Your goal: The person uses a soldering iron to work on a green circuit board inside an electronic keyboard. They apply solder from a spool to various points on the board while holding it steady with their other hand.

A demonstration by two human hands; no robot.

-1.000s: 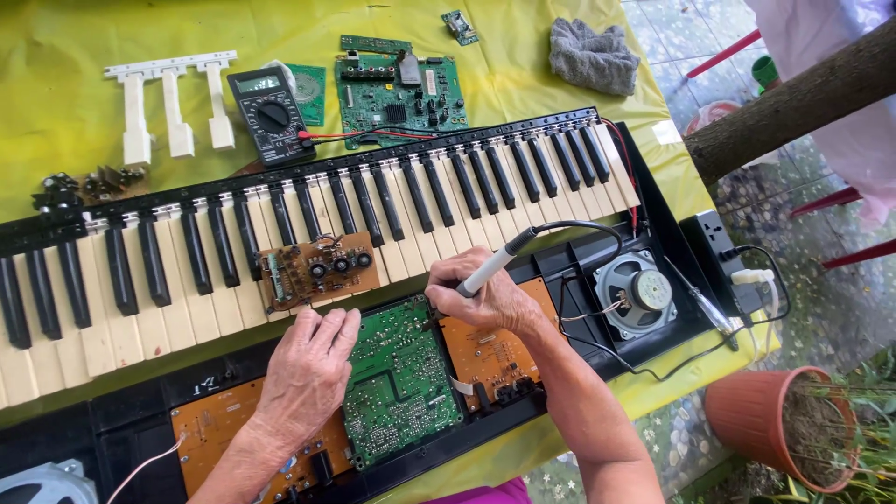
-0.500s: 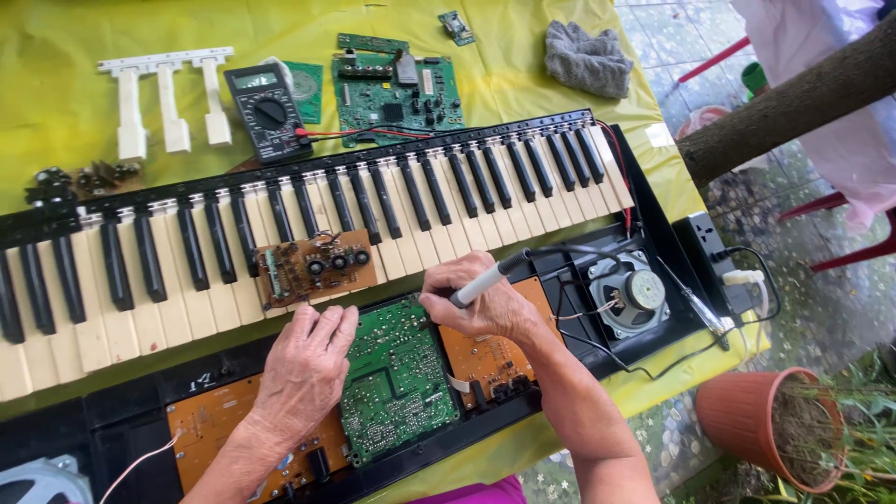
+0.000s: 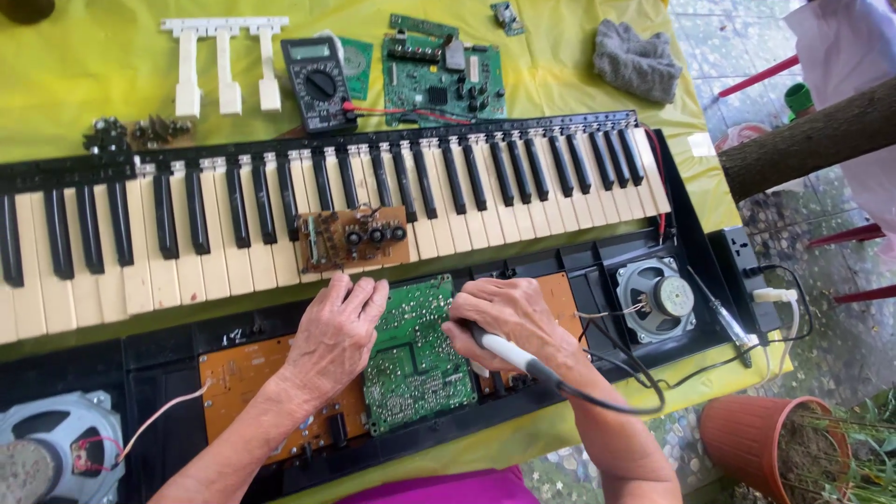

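My right hand (image 3: 504, 319) grips a white-handled soldering iron (image 3: 507, 353), its tip hidden at the right edge of a green circuit board (image 3: 415, 359). The iron's black cord (image 3: 616, 401) loops away to the right. My left hand (image 3: 336, 331) lies flat with fingers spread on the board's left edge and on the orange board (image 3: 245, 383) beside it. Both boards sit in the open black case of an electronic keyboard (image 3: 233, 247), in front of its black and white keys. A small brown board with knobs (image 3: 353, 238) rests on the keys.
A multimeter (image 3: 319, 84), another green board (image 3: 441, 77), loose white keys (image 3: 224, 65) and a grey rag (image 3: 637, 61) lie on the yellow cloth beyond. Speakers sit at right (image 3: 656, 299) and lower left (image 3: 56, 453). A terracotta pot (image 3: 775, 448) stands beyond the table's corner.
My right hand has turned the soldering iron over, from pointing up over the keys to lying low toward me, and has pressed in against the green board. The left hand stays put.
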